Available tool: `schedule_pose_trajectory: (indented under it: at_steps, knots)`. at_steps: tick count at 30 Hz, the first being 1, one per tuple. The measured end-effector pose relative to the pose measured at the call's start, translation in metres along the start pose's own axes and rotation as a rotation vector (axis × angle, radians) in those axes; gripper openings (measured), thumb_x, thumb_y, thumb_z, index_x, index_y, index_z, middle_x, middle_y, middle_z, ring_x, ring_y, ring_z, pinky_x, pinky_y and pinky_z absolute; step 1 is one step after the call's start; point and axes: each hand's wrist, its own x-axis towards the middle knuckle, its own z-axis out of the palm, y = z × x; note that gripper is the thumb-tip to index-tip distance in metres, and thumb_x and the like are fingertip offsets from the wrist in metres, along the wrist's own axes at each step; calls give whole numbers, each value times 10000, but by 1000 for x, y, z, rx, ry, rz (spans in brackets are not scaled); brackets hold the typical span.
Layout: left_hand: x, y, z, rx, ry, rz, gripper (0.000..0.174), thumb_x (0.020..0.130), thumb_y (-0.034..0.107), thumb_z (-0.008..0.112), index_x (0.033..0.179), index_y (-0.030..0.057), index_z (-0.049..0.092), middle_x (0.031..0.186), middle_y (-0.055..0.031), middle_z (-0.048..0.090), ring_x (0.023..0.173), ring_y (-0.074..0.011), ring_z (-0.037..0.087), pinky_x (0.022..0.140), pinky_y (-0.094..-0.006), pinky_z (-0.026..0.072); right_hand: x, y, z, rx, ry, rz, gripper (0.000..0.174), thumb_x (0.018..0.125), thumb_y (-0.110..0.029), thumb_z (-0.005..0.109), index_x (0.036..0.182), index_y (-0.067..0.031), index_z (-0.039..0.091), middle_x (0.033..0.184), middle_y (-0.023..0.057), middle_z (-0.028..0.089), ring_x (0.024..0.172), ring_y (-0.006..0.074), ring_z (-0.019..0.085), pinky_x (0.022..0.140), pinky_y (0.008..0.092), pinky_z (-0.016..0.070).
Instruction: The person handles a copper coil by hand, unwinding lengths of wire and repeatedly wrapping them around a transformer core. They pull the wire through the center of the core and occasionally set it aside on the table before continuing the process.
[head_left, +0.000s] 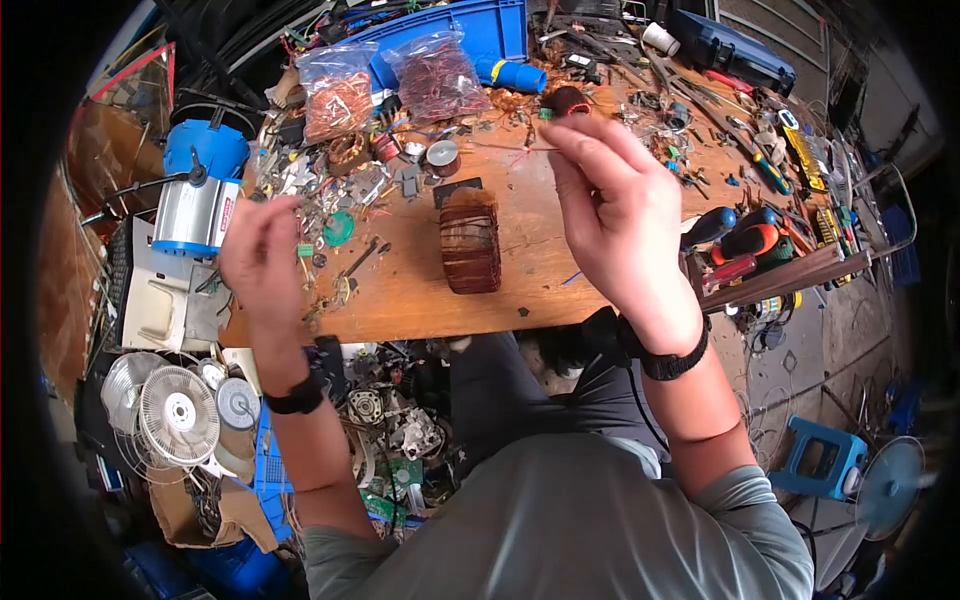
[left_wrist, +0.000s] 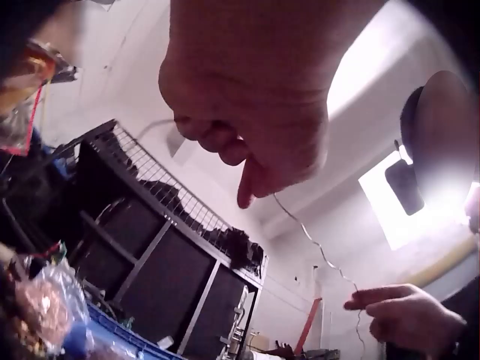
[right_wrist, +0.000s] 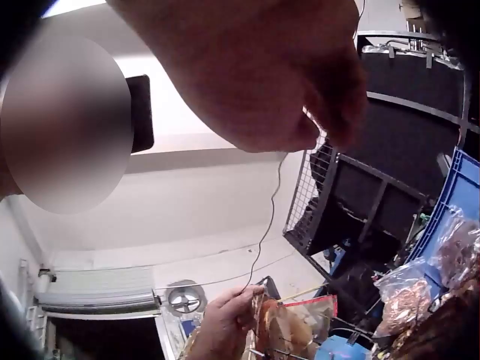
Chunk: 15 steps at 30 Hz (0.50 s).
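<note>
Head view, tabletop [head_left: 395,295]: wooden and cluttered, with the wound coil [head_left: 470,250] upright near its front edge; that coil is the landmark for the places below.
Blue bin [head_left: 508,30]: beyond the coil, at the far side.
Blue-and-silver machine [head_left: 192,190]: well to the left of the coil.
Bags: one with copper-coloured wire [head_left: 338,103], beyond the coil and to its left; one with dark red wire [head_left: 438,78], more nearly straight beyond it.
Left hand [head_left: 262,250]: raised to the left of the coil, blurred from overhead; the right wrist view shows its grip closed, thumb and fingertips together on the wire.
Right hand [head_left: 625,210]: raised to the right of the coil; its grip is a pinch on the same wire, seen from the left wrist.
Screwdriver handles [head_left: 750,238]: right of the coil, past the right hand.
Wire [left_wrist: 325,259]: thin, kinked, held up between the two hands, apart from the coil as far as can be told.
Step in hand, judged: handling one loose length by both pinches.
Next move, judged: calls for a firm pinch and light, even tension, lest the kinks snag.
</note>
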Motion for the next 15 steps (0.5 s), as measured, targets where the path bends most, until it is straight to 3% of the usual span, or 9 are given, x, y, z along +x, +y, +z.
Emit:
schedule_pose_trajectory:
  at_steps: [1,2,5,7,9,11,13,14,15]
  knots:
    - [12,4,-16,180,33,93,176,929,-12,629,1055,27,746,797,6,518,722,-82,490,622,-224,370,1,-5,-1,43,77,-13,248,847,-38,698,1094,-66,693,1068,97,690,770,283,698,674,377,570]
    - [25,16,-25,321,31,197,197,919,-22,638,1076,22,747,784,-16,516,699,-99,484,607,-240,368,2,-19,-11,86,9,104,451,814,16,674,1256,-58,628,1267,135,631,841,274,713,681,354,585]
    - [44,32,-27,333,9,362,214,910,-23,649,1094,29,746,774,-33,515,686,-111,479,600,-246,363,5,-51,-20,104,105,-22,555,778,68,694,1322,1,604,1352,189,587,919,237,706,658,275,570]
    - [40,45,-10,326,-35,331,242,887,-40,647,1090,46,745,779,-44,509,698,-146,493,611,-274,381,6,-61,-13,156,45,-286,632,738,55,704,1354,41,561,1375,235,560,1038,296,688,715,305,589]
    - [31,47,12,255,-114,427,259,847,-45,656,1072,56,736,790,-55,511,726,-199,521,656,-318,412,3,-78,-1,248,-119,-195,635,739,31,713,1352,50,550,1385,253,541,1091,360,669,768,360,598]
    - [20,53,29,252,-164,418,259,831,-36,664,1059,65,733,797,-60,515,744,-227,529,687,-340,419,4,-73,26,152,-36,-207,501,746,-94,642,1237,0,618,1190,174,630,704,251,683,551,334,549]
    - [10,48,37,245,-244,366,276,803,1,689,1066,79,721,819,-65,543,781,-261,550,746,-371,422,3,-61,20,-40,-288,-153,380,775,-31,709,1152,-61,674,950,106,660,711,309,667,572,385,544]
    - [4,39,38,257,-240,293,269,813,16,696,1074,78,716,843,-62,564,817,-268,564,767,-368,432,3,-49,24,-21,-183,-174,247,785,-34,703,1024,-99,700,784,79,606,615,316,621,523,405,507]
    - [-1,28,39,271,-233,220,263,822,31,703,1081,77,710,867,-59,586,852,-276,579,789,-365,443,6,-39,20,-39,-174,-124,179,810,-43,703,984,-82,711,776,102,624,637,313,636,539,413,515]
